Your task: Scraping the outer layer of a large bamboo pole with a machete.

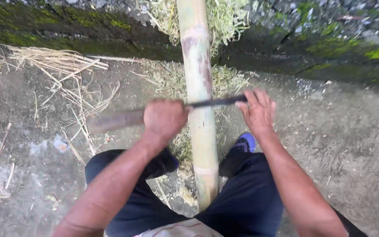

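Seen from above: bamboo pole [198, 87] running between dark-trousered legs, far end on a mossy ledge [338, 48]. Across it, a long knife [172, 112] held level, blade touching the pole. Left hand [164, 119] clenched around the wooden handle [115, 120]; right hand [258, 110] pressing on the blade's far end, fingers bent over its spine. Shavings [224, 79] heaped beside the pole, dry strips [62, 66] strewn at left, blue shoe [245, 142] below the right hand
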